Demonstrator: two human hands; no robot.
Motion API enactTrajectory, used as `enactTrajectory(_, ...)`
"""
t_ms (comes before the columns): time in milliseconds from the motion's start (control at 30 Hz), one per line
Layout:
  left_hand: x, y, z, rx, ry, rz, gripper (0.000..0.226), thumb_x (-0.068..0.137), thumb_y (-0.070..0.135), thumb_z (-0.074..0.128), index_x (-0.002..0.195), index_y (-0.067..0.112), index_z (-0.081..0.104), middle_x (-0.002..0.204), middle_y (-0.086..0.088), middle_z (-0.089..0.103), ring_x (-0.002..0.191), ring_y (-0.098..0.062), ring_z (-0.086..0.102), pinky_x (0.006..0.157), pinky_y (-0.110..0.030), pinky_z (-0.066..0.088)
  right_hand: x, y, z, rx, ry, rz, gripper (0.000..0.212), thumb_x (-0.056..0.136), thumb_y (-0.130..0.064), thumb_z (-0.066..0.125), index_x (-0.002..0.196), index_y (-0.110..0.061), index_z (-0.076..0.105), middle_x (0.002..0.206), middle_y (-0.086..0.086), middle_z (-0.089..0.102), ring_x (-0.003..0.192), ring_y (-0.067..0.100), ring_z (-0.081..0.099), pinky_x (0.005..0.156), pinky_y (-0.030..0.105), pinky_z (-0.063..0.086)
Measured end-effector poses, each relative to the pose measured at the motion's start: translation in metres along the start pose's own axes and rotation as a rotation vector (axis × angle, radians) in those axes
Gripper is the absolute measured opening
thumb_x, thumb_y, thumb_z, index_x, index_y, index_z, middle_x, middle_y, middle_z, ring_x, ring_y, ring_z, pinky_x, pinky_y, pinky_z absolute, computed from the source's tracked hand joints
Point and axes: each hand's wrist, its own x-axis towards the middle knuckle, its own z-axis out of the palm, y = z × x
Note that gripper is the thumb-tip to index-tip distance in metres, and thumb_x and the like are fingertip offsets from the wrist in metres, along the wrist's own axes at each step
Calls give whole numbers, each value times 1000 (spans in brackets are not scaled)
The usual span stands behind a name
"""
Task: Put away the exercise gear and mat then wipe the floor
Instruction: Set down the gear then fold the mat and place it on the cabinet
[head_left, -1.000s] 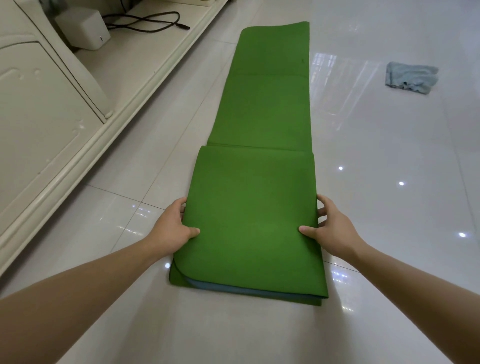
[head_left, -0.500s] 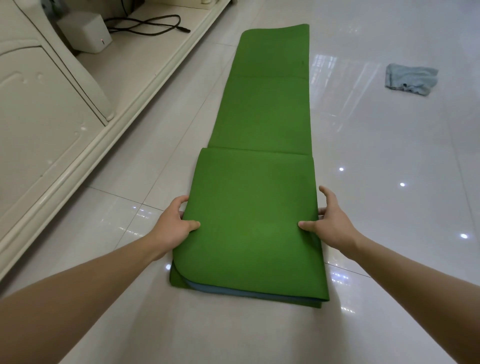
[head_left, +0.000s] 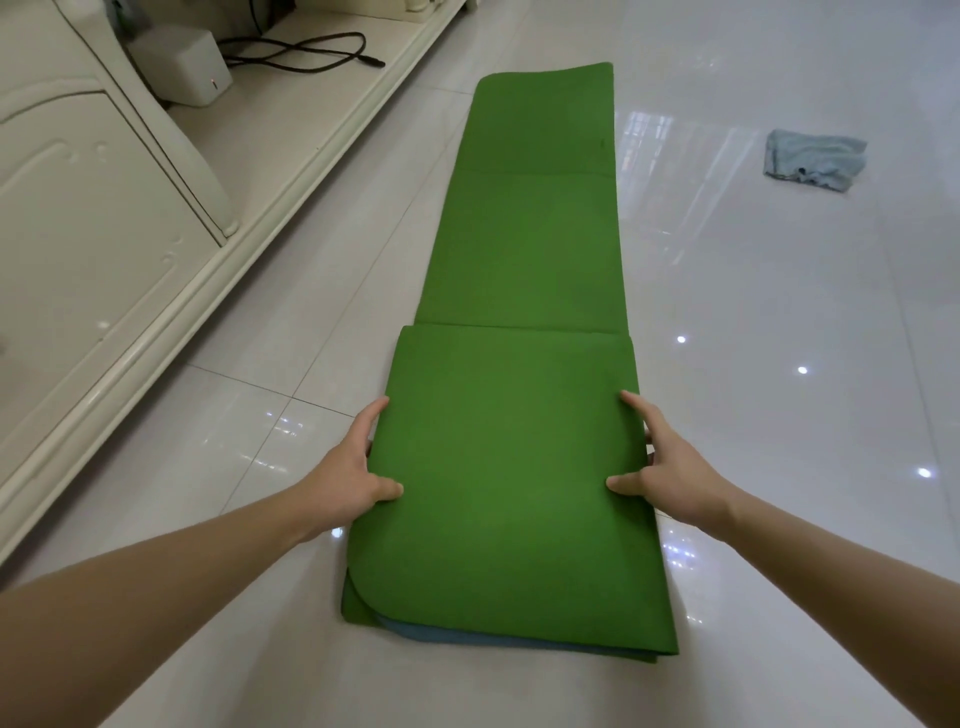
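Left hand (head_left: 358, 467) and right hand (head_left: 670, 470) pinch opposite edges of green yoga mat (head_left: 519, 260), folded end at 6 o'clock (rest flat toward 12); uneven lift could skew layers on glossy tile floor (head_left: 789, 545).

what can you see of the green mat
The green mat looks like thin matte foam, rounded corners, blue underside showing at the near fold. Its near end is folded into a flat stack; the rest lies stretched out, creased across, on the white floor. The left hand and right hand grip the stack's side edges, thumbs on top.
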Motion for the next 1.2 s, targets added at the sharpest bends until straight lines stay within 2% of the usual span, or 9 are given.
enactTrajectory(100, -14, -10, 1, 25, -44, 7, 102, 84, -9, 68, 154, 42, 13, 137, 5, 40, 90, 14, 58, 69, -17, 55, -14, 8, 6, -9, -8, -1, 98, 78, 3, 73, 145, -46, 23, 125, -8, 48, 110, 20, 59, 91, 34, 53)
enactTrajectory(200, -27, -15, 1, 23, -76, 2, 102, 83, -7, 70, 152, 44, 15, 140, 4, 42, 102, 4, 57, 74, -21, 56, -25, 15, 11, -18, -16, 2, 98, 77, 3, 74, 145, -45, 23, 129, -3, 46, 111, 22, 59, 92, 37, 53)
enactTrajectory(333, -41, -20, 6, 41, -84, 3, 99, 84, -7, 70, 152, 42, 16, 134, 10, 46, 97, 11, 54, 73, -16, 55, -37, 21, 14, -39, -21, 7, 99, 77, 2, 75, 145, -46, 22, 130, 0, 46, 111, 24, 59, 94, 42, 52)
enactTrajectory(533, -54, -38, 10, 65, -123, -19, 100, 82, -3, 73, 150, 45, 17, 128, 20, 50, 103, 6, 59, 84, -23, 56, -51, 36, 15, -103, -52, 35, 99, 74, -5, 78, 142, -50, 22, 127, -2, 47, 111, 26, 57, 95, 45, 51)
enactTrajectory(667, -49, -36, 8, 89, -116, -5, 105, 76, -6, 77, 149, 43, 21, 130, 10, 52, 106, -7, 63, 84, -26, 57, -48, 37, 13, -115, -48, 41, 100, 71, -4, 80, 141, -50, 25, 113, -13, 51, 106, 24, 59, 92, 40, 52)
enactTrajectory(733, -40, -30, 7, 85, -82, 13, 104, 74, -9, 78, 151, 36, 23, 129, 5, 51, 107, -9, 61, 79, -20, 56, -43, 36, 13, -109, -31, 36, 100, 69, -5, 82, 141, -48, 27, 117, -8, 52, 105, 21, 59, 93, 38, 52)
enactTrajectory(900, -13, -13, 6, 43, 20, 56, 92, 79, -7, 75, 150, 30, 30, 120, 8, 54, 100, -4, 60, 71, -17, 55, -18, 29, 6, -101, 58, -10, 103, 66, -20, 87, 143, -49, 26, 132, -1, 37, 116, 24, 53, 100, 45, 47)
enactTrajectory(1033, 7, -4, 5, 41, 61, 64, 89, 82, 2, 76, 148, 39, 31, 114, 23, 48, 106, -5, 57, 82, -25, 54, 7, 15, -5, -91, 113, -37, 97, 71, -23, 85, 145, -46, 26, 138, 1, 36, 121, 25, 49, 103, 45, 44)
enactTrajectory(1200, 26, 10, 3, 27, 130, 81, 78, 84, 5, 74, 145, 37, 38, 107, 28, 45, 95, 6, 52, 70, -14, 47, 29, 8, -11, -117, 131, -41, 96, 66, -25, 86, 142, -48, 30, 138, 6, 39, 111, 23, 57, 100, 45, 47)
